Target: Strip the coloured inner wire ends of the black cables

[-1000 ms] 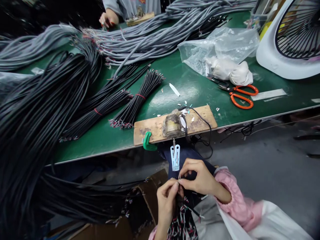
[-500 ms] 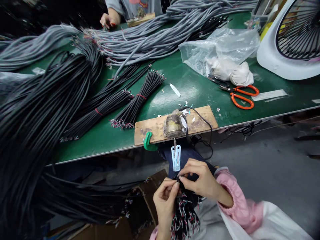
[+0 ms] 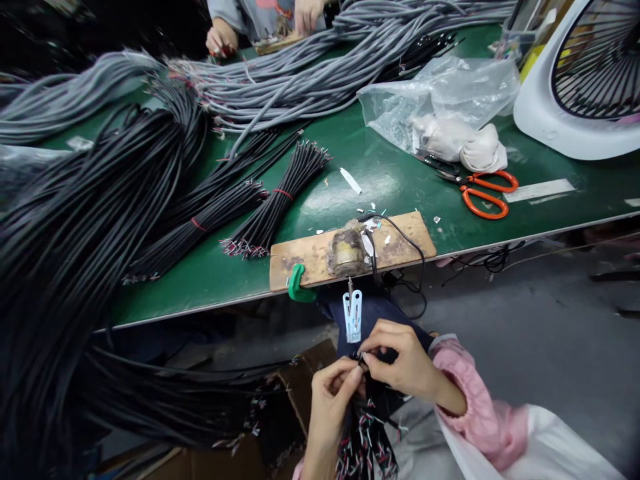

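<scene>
My left hand [image 3: 333,393] and my right hand [image 3: 400,360] meet below the table edge, both pinching the stripped end of a thin black cable [image 3: 361,359]. A bunch of black cables with red, white and green wire ends [image 3: 365,440] hangs in my lap under the hands. Just above them a light blue clip [image 3: 352,316] hangs from a soldering tool fixed to a wooden board [image 3: 395,243] on the green table [image 3: 210,273]. A green clamp [image 3: 295,285] holds that board to the edge.
Tied bundles of black cables [image 3: 273,207] and a big black heap [image 3: 75,220] cover the left. Grey cables [image 3: 300,73] lie at the back, where another person's hands [image 3: 220,40] work. Orange scissors [image 3: 483,193], a plastic bag [image 3: 440,100] and a white fan [image 3: 580,80] stand right.
My hands stay together at the cable end with small finger shifts; the left hand rose slightly. The person at the back brought a second hand into view.
</scene>
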Demonstrator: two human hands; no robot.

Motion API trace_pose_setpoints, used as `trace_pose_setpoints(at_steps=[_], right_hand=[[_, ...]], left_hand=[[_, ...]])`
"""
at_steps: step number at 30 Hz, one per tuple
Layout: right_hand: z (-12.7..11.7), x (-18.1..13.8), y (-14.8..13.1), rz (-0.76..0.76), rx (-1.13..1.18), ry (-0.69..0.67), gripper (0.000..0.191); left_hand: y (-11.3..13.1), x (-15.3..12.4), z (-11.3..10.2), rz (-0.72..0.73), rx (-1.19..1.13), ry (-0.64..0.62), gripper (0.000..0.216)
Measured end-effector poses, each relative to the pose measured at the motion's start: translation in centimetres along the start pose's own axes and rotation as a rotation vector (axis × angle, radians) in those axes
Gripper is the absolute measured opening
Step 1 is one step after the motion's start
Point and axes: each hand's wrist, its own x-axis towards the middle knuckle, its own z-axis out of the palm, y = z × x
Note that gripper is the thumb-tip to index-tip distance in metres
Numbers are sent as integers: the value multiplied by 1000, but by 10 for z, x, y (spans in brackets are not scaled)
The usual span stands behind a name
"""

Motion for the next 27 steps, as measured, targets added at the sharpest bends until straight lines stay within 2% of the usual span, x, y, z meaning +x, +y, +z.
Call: trace_pose_setpoints(at_steps=[4,13,18,20,24,27], right_hand=[[3,-2,1,3,27,-14,15],[3,-1,1,46,78,-16,11],[4,0,1,72,165,-87,6],[5,-1,2,62,112,-61,17],[6,-2,5,-58,-55,-10,34],[7,-3,7,-19,51,-68,37]], left_hand=[[-9,2,-6,64,-96,-37,37],[-16,-1,-3,117,-180,31,40],[-20,-3,2,151,-183,38,37],[-19,-3,4,143,-172,48,36],[-18,-1,3,65,-140,69,42],[-17,-1,-4,-19,-106,-3,49]])
